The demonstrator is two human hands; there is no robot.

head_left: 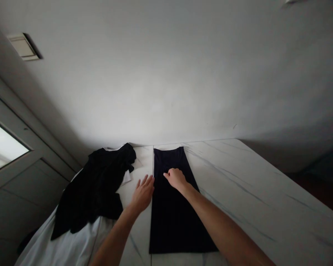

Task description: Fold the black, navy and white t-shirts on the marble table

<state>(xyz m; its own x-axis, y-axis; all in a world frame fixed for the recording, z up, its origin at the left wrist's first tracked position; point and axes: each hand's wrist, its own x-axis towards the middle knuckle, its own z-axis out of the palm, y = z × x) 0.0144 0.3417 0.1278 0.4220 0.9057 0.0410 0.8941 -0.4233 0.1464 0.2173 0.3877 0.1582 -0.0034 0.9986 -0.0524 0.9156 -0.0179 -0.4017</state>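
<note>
A long, near-black garment [177, 225] lies flat on the marble-patterned table, its narrower end towards the wall. Whether it is a skirt, a dress or something else is not clear. My left hand [143, 192] rests beside its left edge, fingers spread and fingertips at the cloth's border. Over the garment's upper part is my right hand [176, 178], its fingers curled in. The undersides of those fingers are hidden, so I cannot tell whether they pinch any cloth. Further left is a crumpled heap of black clothing [91, 188].
The white table [238, 192] with grey veins runs up against a plain wall [166, 81]. White cloth [63, 236] lies under the black heap, and a small white tag or paper [126, 177] shows at its right. A door [13, 155] stands on the left, with a wall switch [24, 47] above.
</note>
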